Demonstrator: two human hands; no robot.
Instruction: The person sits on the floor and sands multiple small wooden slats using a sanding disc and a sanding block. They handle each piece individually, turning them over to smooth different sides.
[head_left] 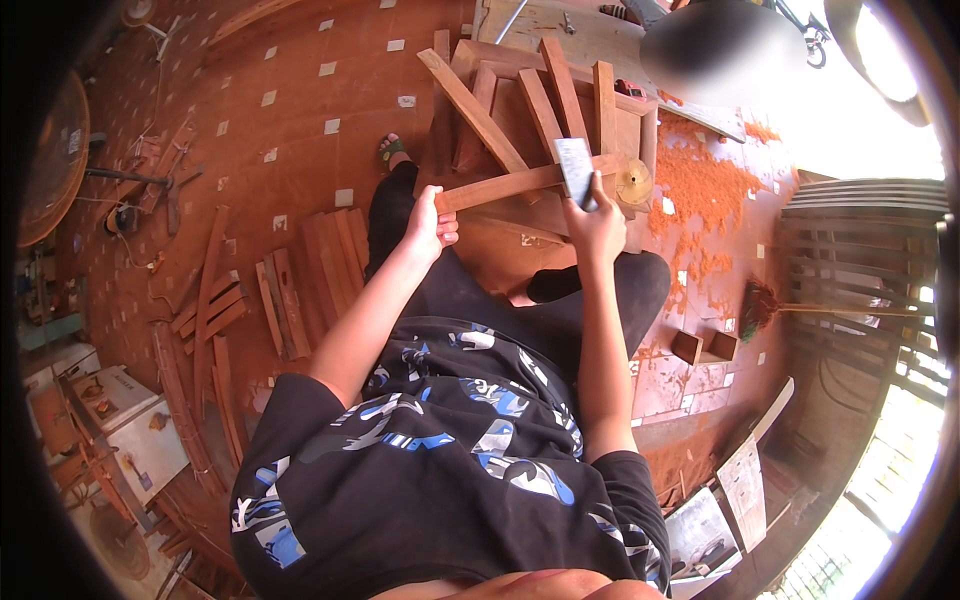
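Note:
My left hand (428, 222) is closed round the near-left end of a reddish-brown wooden strip (500, 188). The strip slants up to the right, and its other end lies by a round yellowish disc (634, 182). In my right hand (597, 222) is a flat grey rectangular block (575, 170), held over the strip towards its right end. My thumb and fingers grip the block's lower part; whether its underside touches the wood is hidden. Beneath the strip is a wooden panelled piece (628, 130) with several loose wooden bars (478, 110) lying across it.
Orange shavings (710, 180) cover the floor at right, near a broom (765, 308) and a small wooden box frame (705, 348). Stacked wooden strips (283, 300) lie at left, beside a white cabinet (150, 450). A slatted rack (865, 250) stands far right.

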